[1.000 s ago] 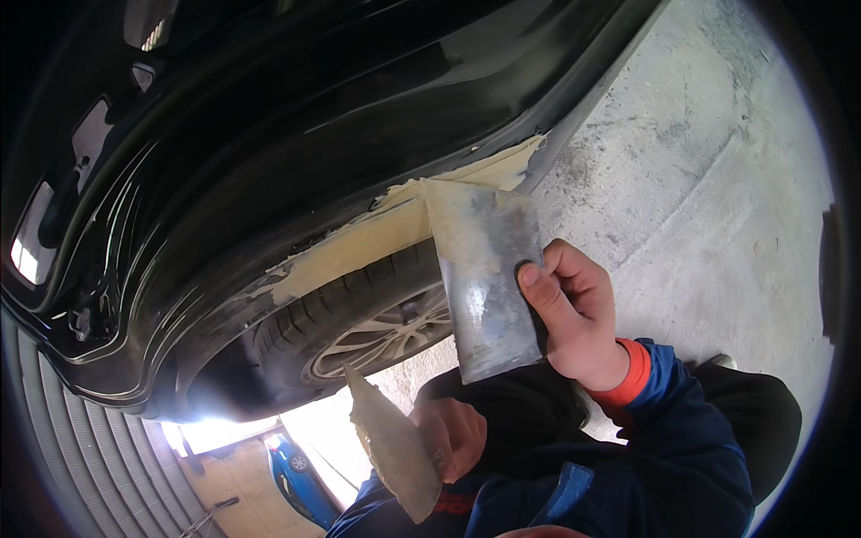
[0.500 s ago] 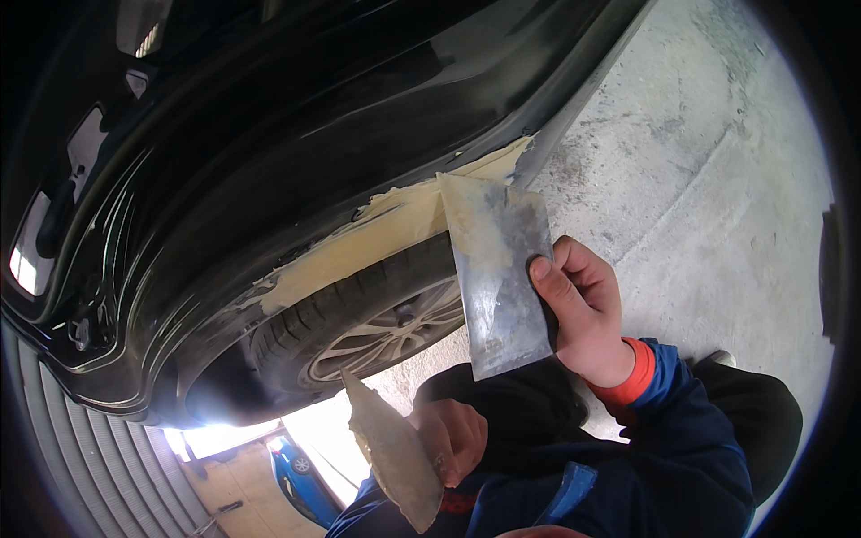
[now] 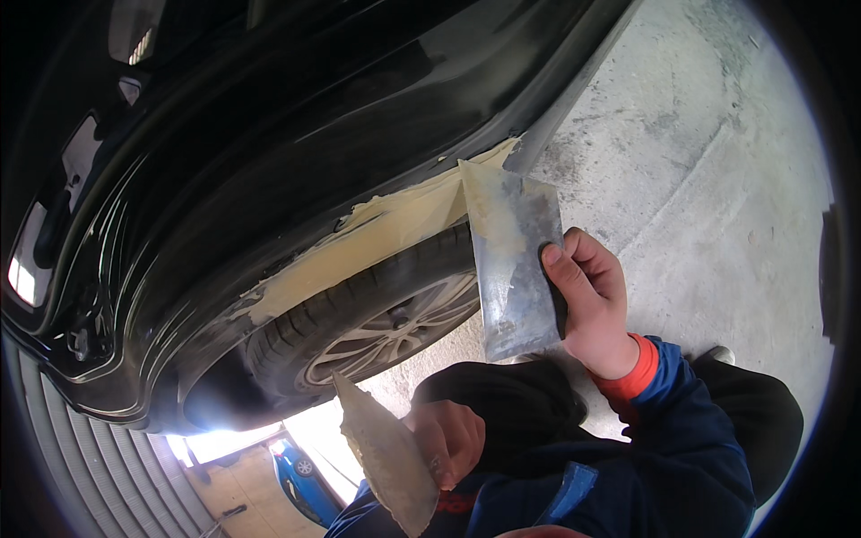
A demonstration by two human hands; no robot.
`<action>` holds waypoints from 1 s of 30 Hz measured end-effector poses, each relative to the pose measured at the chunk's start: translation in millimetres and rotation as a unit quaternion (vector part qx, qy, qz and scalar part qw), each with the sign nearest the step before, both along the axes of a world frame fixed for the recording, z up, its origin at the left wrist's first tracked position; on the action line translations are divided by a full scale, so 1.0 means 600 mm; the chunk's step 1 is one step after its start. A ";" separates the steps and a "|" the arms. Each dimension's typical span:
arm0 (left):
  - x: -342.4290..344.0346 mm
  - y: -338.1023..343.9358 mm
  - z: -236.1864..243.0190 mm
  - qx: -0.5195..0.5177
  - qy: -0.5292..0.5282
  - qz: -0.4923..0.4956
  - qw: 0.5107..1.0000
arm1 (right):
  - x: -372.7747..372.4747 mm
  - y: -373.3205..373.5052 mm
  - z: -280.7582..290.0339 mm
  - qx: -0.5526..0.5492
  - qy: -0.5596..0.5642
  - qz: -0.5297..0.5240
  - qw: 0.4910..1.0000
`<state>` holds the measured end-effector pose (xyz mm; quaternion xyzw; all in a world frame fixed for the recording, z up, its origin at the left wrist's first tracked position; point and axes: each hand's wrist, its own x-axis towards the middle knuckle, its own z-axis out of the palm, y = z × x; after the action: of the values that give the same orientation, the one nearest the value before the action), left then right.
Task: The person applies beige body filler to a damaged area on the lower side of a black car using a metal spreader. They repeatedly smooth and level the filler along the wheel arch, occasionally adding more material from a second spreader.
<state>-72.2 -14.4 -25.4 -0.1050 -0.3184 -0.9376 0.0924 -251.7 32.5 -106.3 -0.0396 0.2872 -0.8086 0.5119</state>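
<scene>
My right hand (image 3: 596, 296) pinches a flat metal putty spreader (image 3: 520, 269) by its right edge, thumb on its face. Cream filler smears the upper part of that blade, and its top left corner meets the band of body filler (image 3: 359, 235) along the black car's wheel arch. Whether the blade presses there or hovers just in front, I cannot tell. Lower down, my left hand (image 3: 451, 441) is closed round a second spreader, a filler-coated plate (image 3: 386, 457) held tilted, away from the car. The fingers behind each plate are partly hidden.
Below the filler band sits the tyre with its spoked wheel (image 3: 395, 327). The black car body (image 3: 296, 117) fills the upper left. Concrete floor (image 3: 691, 188) stretches to the right. A ribbed shutter (image 3: 81, 448) and a blue car (image 3: 300, 480) show at lower left.
The spreader in my right hand has shifted a little right and upward along the filler band. My left hand and its plate have moved only slightly left.
</scene>
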 end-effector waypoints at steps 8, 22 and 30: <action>-0.012 -0.001 -0.003 0.003 -0.001 -0.007 1.000 | -0.014 0.004 -0.016 0.030 0.007 -0.004 1.000; -0.033 -0.003 -0.006 0.003 -0.007 -0.009 1.000 | -0.051 0.012 -0.040 0.076 0.070 -0.072 0.992; -0.001 -0.007 -0.045 0.023 0.018 -0.077 0.997 | -0.015 0.003 -0.002 -0.240 0.236 0.211 0.918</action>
<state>-72.6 -18.5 -52.6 -0.1443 -0.2864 -0.9468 0.0284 -260.9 34.5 -107.4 -0.4102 0.1817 -0.6938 0.5633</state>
